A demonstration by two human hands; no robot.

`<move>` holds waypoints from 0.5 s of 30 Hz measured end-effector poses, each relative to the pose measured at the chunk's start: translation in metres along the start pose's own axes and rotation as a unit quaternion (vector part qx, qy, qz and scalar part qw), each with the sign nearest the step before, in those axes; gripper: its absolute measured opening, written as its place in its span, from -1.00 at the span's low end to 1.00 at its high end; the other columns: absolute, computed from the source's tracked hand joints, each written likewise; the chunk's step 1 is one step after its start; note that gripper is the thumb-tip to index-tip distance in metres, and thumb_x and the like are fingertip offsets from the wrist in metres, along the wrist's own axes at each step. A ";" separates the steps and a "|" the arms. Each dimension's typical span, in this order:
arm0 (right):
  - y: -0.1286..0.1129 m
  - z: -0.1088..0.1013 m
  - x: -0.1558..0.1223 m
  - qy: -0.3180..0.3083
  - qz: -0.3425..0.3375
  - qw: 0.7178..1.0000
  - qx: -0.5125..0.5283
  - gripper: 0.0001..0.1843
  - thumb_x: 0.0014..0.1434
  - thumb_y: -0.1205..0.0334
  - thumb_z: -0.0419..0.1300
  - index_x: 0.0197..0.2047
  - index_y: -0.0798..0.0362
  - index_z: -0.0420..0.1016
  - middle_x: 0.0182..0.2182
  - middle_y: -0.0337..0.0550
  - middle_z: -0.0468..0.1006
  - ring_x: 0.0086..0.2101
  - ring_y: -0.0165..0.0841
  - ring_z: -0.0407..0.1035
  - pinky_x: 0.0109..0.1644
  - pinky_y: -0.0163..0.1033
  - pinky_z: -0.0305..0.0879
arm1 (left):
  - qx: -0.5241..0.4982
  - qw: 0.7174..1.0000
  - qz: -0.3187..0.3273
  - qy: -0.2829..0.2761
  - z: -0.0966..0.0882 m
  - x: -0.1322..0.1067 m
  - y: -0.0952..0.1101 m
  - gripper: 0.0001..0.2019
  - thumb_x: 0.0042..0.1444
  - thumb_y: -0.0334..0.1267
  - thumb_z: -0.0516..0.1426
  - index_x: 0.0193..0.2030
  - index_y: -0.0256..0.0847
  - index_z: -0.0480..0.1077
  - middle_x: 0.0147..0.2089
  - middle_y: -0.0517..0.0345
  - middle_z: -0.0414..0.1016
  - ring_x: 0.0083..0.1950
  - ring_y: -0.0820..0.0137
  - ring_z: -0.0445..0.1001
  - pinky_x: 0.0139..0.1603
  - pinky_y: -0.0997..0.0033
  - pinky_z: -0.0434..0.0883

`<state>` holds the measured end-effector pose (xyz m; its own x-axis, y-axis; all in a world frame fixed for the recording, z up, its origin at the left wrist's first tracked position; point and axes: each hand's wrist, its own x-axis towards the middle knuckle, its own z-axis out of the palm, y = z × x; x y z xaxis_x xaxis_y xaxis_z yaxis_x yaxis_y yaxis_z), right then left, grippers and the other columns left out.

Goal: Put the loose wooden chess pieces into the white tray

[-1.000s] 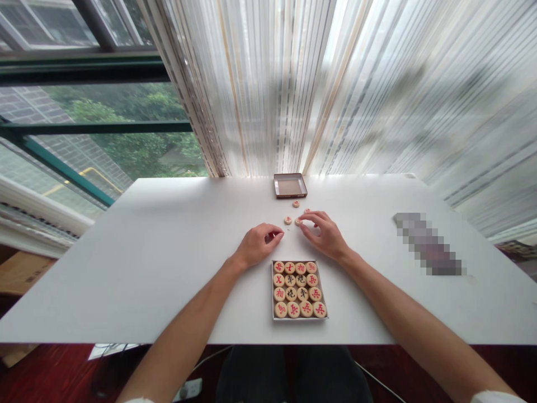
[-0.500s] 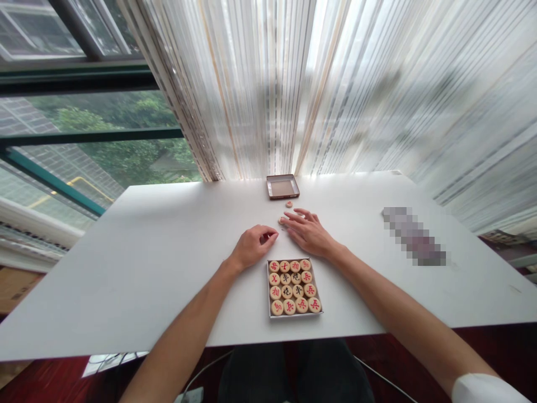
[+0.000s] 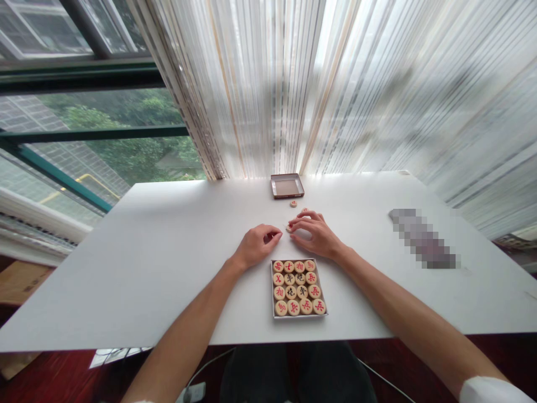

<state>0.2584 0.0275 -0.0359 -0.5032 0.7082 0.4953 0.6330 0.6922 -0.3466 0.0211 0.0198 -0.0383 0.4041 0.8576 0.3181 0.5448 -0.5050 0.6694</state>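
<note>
Right hand (image 3: 315, 234): palm down over the white table (image 3: 168, 240), fingers bent, moderate gap between thumb and index, tips at 1 loose piece (image 3: 288, 228) lying just past the box. Can't tell if it's pinched or only touched; fingers hide part of it. Left hand (image 3: 258, 245): resting on table, curled, narrow, thumb and index tips about meeting. Nothing visible in it; inside of the grip is hidden, can't tell more. Hands near each other, small gap, not touching.

2 more loose pieces farther back: far piece (image 3: 293, 204) just in front of the lid, red mark up; side piece (image 3: 305, 210) right behind right-hand fingers, partly covered.

Open box (image 3: 300, 317) sits near the table's front edge, between the forearms. Holds 16 round pieces (image 3: 302, 291), 4 rows of 4, flat, marks up: 12 red, 4 black, the black ones being the middle 2x2. Lid (image 3: 287, 186) lies hollow side up at the back edge, by the striped curtain (image 3: 268, 84).

Right side of table: pixelated item (image 3: 423, 240), unreadable, well apart from the hands. Window (image 3: 126, 162) at left, greenery outside. Dark-clad legs (image 3: 335, 372) under table.
</note>
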 end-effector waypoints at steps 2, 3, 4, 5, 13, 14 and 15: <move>0.002 0.003 0.000 0.007 -0.004 1.000 0.000 -0.87 0.26 0.21 0.27 -0.11 -0.07 0.57 -0.03 -0.14 0.65 0.09 -0.15 0.32 0.14 -0.01 0.18 | -0.001 1.000 0.001 0.002 0.001 0.000 -0.001 -0.80 0.27 -0.17 0.13 -0.13 -0.16 0.56 -0.20 0.10 0.59 -0.27 0.39 0.48 -0.18 0.39 0.42; 0.003 0.004 0.001 0.010 -0.006 1.000 -0.001 -0.87 0.27 0.22 0.26 -0.10 -0.07 0.58 -0.04 -0.15 0.65 0.08 -0.15 0.33 0.12 -0.02 0.19 | -0.001 1.000 0.002 0.002 0.001 0.000 -0.001 -0.80 0.27 -0.17 0.13 -0.13 -0.16 0.56 -0.20 0.11 0.59 -0.28 0.40 0.49 -0.18 0.40 0.42; 0.003 0.006 0.001 0.013 -0.008 1.000 -0.003 -0.87 0.29 0.22 0.24 -0.10 -0.08 0.59 -0.06 -0.15 0.66 0.06 -0.15 0.34 0.11 -0.02 0.19 | -0.001 1.000 0.004 0.002 0.001 0.000 -0.002 -0.81 0.27 -0.17 0.13 -0.12 -0.15 0.56 -0.21 0.12 0.59 -0.27 0.40 0.49 -0.18 0.39 0.43; 0.004 0.007 0.001 0.015 -0.010 1.000 -0.003 -0.87 0.30 0.22 0.23 -0.11 -0.08 0.60 -0.09 -0.15 0.67 0.05 -0.16 0.35 0.10 -0.02 0.20 | -0.001 1.000 0.006 0.001 0.001 0.000 -0.002 -0.81 0.27 -0.17 0.14 -0.12 -0.15 0.56 -0.21 0.12 0.59 -0.27 0.40 0.49 -0.18 0.39 0.43; -0.001 0.005 -0.001 0.061 -0.005 0.994 0.092 -0.81 0.22 0.23 0.28 -0.07 -0.05 0.56 -0.19 -0.12 0.64 -0.11 -0.21 0.44 0.08 -0.05 0.37 | 0.000 1.000 0.006 0.002 0.000 -0.001 -0.001 -0.81 0.27 -0.18 0.14 -0.12 -0.14 0.56 -0.23 0.13 0.58 -0.28 0.39 0.49 -0.18 0.39 0.43; -0.002 0.004 -0.002 0.066 0.006 0.991 0.113 -0.80 0.22 0.23 0.27 -0.06 -0.04 0.55 -0.18 -0.12 0.62 -0.17 -0.24 0.46 0.02 -0.08 0.42 | -0.001 1.000 0.006 0.002 0.000 -0.001 -0.001 -0.81 0.27 -0.18 0.14 -0.12 -0.14 0.56 -0.23 0.13 0.59 -0.28 0.39 0.49 -0.18 0.39 0.43; -0.004 0.002 -0.004 0.070 0.020 0.988 0.133 -0.79 0.22 0.23 0.27 -0.05 -0.04 0.54 -0.18 -0.11 0.61 -0.23 -0.27 0.47 -0.06 -0.11 0.45 | -0.002 1.000 0.007 0.002 0.000 -0.001 -0.001 -0.81 0.27 -0.18 0.14 -0.12 -0.14 0.56 -0.22 0.12 0.59 -0.27 0.39 0.49 -0.19 0.39 0.43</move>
<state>0.2566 0.0225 -0.0382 -0.3832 0.7224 0.5756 0.4637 0.6894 -0.5565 0.0199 0.0190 -0.0393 0.4077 0.8514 0.3300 0.5366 -0.5158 0.6678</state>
